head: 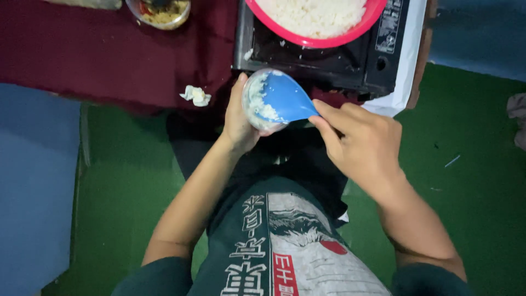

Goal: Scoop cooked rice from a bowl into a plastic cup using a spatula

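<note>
My left hand (240, 118) grips a small clear round container (256, 101) with white rice in it, tilted toward me. My right hand (361, 145) holds a blue rice paddle (285, 98) whose blade presses into the container's mouth, over the rice. Both hands are just in front of a black appliance (329, 60) on which stands a large red bowl (318, 39) full of cooked white rice.
A dark red cloth (98, 55) covers the table. A small bowl of mixed food (160, 12) stands at its far edge, and a crumpled white scrap (196, 96) lies near the front edge. Green floor (471, 181) lies below, with a blue surface (33, 181) at left.
</note>
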